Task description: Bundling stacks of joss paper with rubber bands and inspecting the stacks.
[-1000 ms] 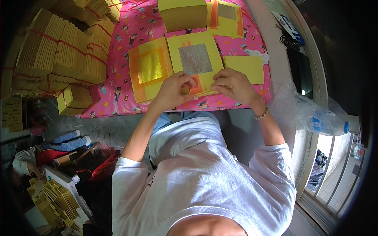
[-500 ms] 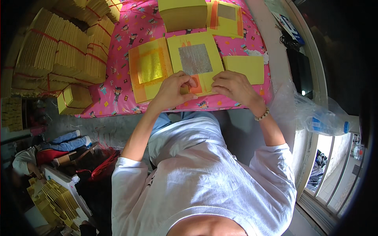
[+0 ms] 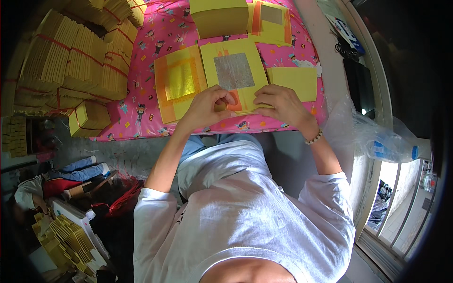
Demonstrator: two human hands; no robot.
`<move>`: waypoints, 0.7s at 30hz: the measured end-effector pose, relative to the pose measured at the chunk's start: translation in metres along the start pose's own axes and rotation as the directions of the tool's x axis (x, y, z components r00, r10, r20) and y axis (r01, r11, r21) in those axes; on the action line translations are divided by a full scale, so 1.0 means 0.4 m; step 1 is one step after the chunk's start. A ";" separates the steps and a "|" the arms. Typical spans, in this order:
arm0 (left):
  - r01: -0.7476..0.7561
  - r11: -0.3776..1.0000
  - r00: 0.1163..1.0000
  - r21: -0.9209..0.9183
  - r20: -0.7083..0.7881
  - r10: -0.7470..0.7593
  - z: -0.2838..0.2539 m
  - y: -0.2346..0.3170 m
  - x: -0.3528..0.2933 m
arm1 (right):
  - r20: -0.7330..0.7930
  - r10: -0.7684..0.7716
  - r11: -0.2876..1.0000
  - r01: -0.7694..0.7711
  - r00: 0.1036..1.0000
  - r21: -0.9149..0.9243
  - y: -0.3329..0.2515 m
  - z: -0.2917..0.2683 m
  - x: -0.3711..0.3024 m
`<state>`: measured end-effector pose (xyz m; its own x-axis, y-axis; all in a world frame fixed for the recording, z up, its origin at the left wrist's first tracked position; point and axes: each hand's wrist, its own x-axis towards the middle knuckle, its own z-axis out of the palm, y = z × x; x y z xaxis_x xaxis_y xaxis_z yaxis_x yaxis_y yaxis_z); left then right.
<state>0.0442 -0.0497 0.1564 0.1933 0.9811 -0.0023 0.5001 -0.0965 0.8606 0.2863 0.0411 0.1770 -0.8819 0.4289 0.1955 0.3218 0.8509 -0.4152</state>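
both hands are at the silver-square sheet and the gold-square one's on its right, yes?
No: the head view shows the gold-square sheet left of the silver-square sheet, where the left hand and right hand are.

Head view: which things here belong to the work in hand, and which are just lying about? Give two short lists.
Likely in the work:
silver-panelled yellow paper, near edge between left hand and right hand
gold-panelled yellow paper
plain yellow paper

Apparently just lying about:
blue-capped bottle
clear plastic
black cord
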 end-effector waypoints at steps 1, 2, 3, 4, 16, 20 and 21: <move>0.003 1.000 1.000 0.006 0.003 -0.003 0.000 0.001 0.001 | 0.000 0.002 1.000 -0.002 1.000 -0.001 -0.001 -0.001 0.000; 0.003 1.000 1.000 0.007 0.003 -0.003 -0.001 0.002 0.000 | 0.008 0.010 1.000 -0.010 1.000 0.003 -0.003 -0.003 0.002; 0.007 1.000 1.000 0.010 0.003 -0.007 -0.001 0.002 -0.001 | 0.015 0.018 1.000 -0.018 1.000 0.006 -0.004 -0.003 0.003; 0.011 1.000 1.000 0.013 0.002 -0.012 -0.002 0.002 -0.001 | 0.015 0.018 1.000 -0.018 1.000 0.006 -0.003 -0.002 0.003; 0.030 0.999 1.000 0.029 -0.010 -0.030 -0.001 0.006 0.000 | 0.041 0.038 0.999 -0.038 0.998 0.004 -0.001 -0.005 0.006; 0.023 1.000 1.000 0.021 -0.012 -0.022 -0.001 0.010 -0.001 | 0.016 -0.004 1.000 0.004 1.000 -0.007 0.000 -0.003 0.004; 0.024 1.000 1.000 0.019 -0.010 -0.024 -0.001 0.012 0.000 | 0.018 -0.006 1.000 0.006 1.000 -0.013 0.000 -0.003 0.004</move>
<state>0.0461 -0.0503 0.1608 0.1729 0.9848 -0.0181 0.5205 -0.0758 0.8505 0.2853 0.0420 0.1787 -0.8898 0.4186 0.1815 0.3212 0.8572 -0.4025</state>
